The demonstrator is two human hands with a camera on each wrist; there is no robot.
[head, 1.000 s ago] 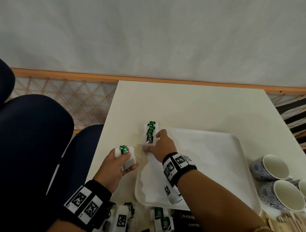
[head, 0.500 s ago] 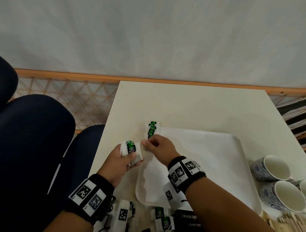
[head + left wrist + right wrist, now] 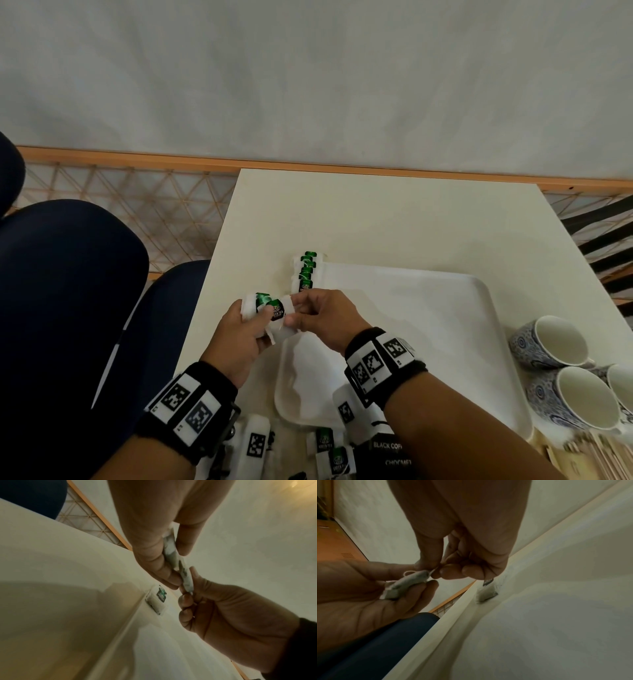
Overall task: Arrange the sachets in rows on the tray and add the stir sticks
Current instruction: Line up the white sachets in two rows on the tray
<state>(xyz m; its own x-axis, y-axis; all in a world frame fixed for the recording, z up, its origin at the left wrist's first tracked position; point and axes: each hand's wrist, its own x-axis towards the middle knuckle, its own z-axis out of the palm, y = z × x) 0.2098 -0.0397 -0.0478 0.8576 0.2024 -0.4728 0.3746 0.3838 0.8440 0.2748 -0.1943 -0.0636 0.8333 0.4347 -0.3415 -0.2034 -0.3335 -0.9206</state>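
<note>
Here, left of centre in the head view, the left hand [image 3: 247, 329] grips a small stack of soft white tea sachets with green tags [image 3: 270, 310], while the right hand [image 3: 322, 317] pinches the top one's edge. Light and limp with loose strings, they probably handle best by the paper edges. The white plastic tray [image 3: 445, 308] lies just right.

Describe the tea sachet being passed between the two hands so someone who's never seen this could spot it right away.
Start at the white rectangular plastic tray on the cream table. Just off its left edge, the left hand and right hand meet. The white paper sachet with a green label pinched between them is in the air, unlike the row of matching sachets lying flat on the tray.
</note>
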